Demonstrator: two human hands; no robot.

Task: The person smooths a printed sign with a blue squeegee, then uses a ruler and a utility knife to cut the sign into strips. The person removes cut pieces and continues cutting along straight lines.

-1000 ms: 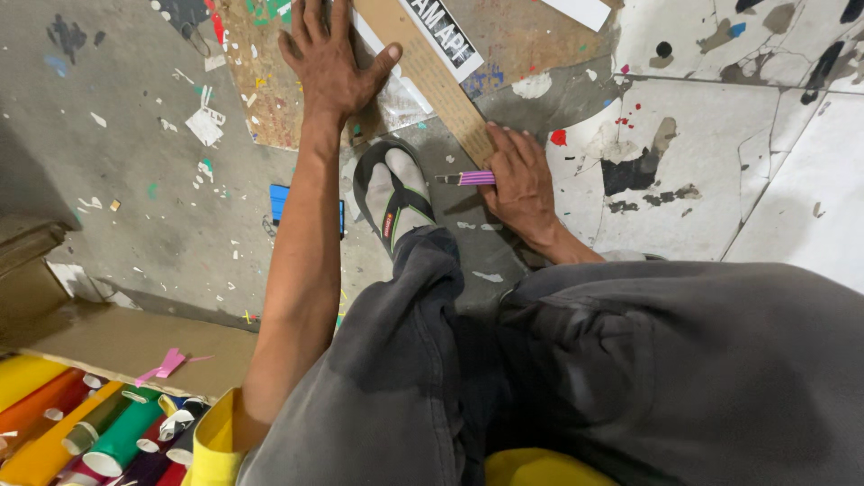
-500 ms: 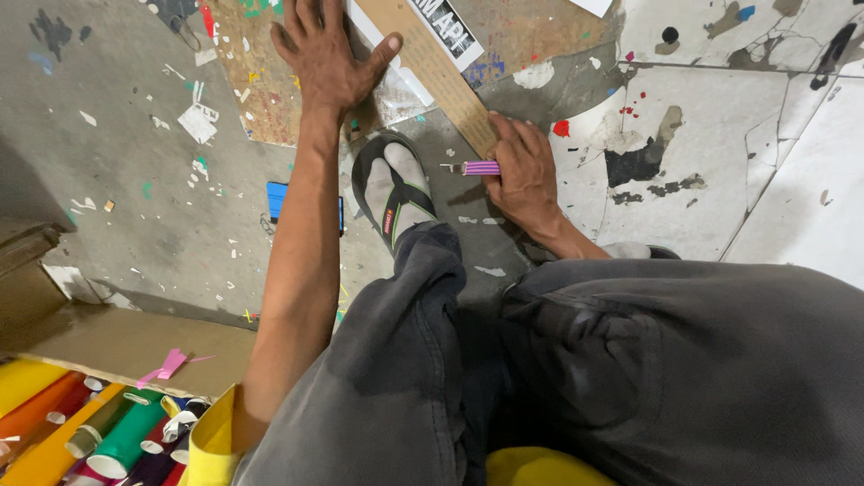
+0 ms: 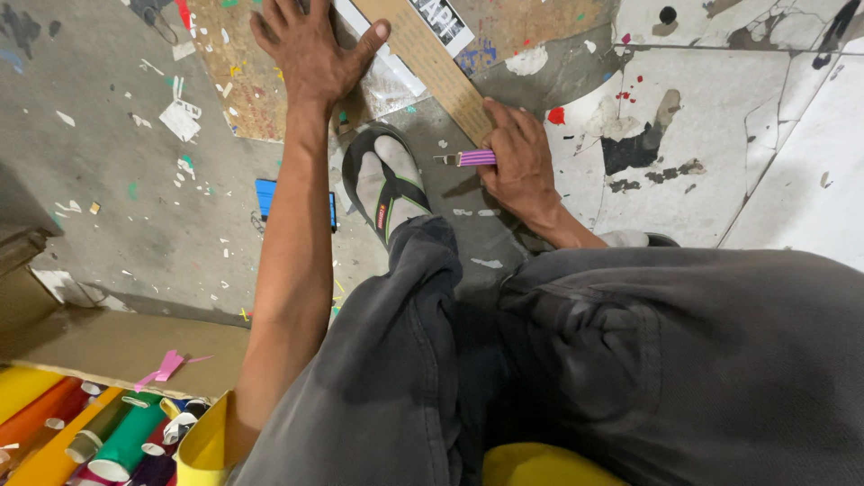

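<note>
Cardboard strip [image 3: 430, 67] is lying slantwise on the floor just beyond the sandalled foot [image 3: 382, 184]. Left of it, the left hand [image 3: 310, 49] is pressing flat, fingers spread, seemingly steadying it. At its near end, the right hand [image 3: 517, 162] is gripping a purple-handled knife [image 3: 468, 159], blade alongside the edge.

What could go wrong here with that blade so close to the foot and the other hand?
1. The right hand holds a purple-handled knife beside the sandalled foot; a slip could nick the toes.
2. The left hand presses flat near the wooden strip, possibly in the blade's way.
</note>
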